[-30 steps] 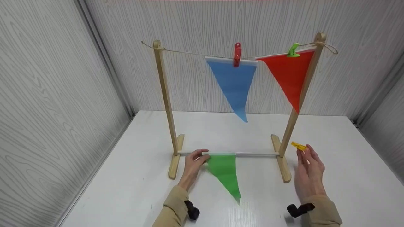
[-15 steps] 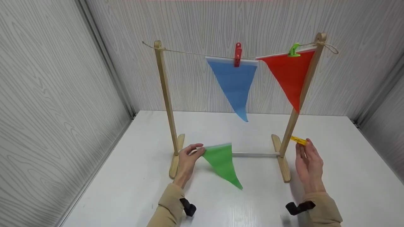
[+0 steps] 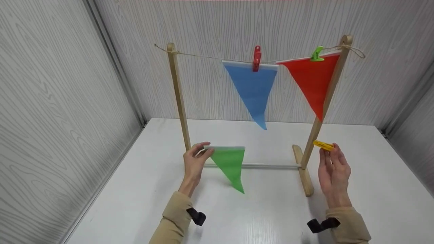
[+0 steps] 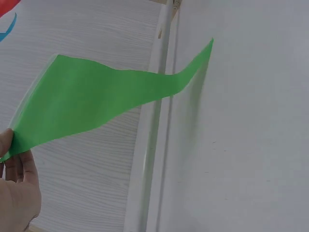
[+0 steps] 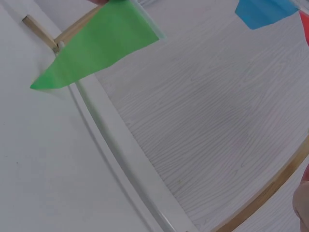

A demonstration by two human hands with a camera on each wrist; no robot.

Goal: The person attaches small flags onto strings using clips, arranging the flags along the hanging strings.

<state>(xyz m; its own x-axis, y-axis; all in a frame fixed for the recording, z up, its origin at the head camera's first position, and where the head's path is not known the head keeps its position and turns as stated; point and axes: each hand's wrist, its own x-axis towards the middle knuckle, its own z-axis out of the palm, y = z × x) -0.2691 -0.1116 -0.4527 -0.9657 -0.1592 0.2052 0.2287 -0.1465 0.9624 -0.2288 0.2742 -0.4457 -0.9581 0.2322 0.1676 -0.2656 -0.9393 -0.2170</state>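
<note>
Pinching: left hand (image 3: 195,162) – green flag (image 3: 230,164); right hand (image 3: 334,173) – yellow peg (image 3: 323,145), head view only.

This looks like a small test booth rather than a home. Pale wood-grain wall panels (image 3: 61,112) close in the left, far and right sides of a plain white bench (image 3: 142,200). On it stands only a little wooden rack (image 3: 178,101) strung with coloured flags (image 3: 252,88).

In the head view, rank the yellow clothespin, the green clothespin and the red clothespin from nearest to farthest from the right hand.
Measured from the right hand:
1. Yellow plastic clothespin: pinched at its fingertips, beside the right wooden post.
2. Green plastic clothespin: up on the string, above the hand, on the red triangular flag.
3. Red plastic clothespin: mid-string, up and to the left, on the blue triangular flag.
</note>
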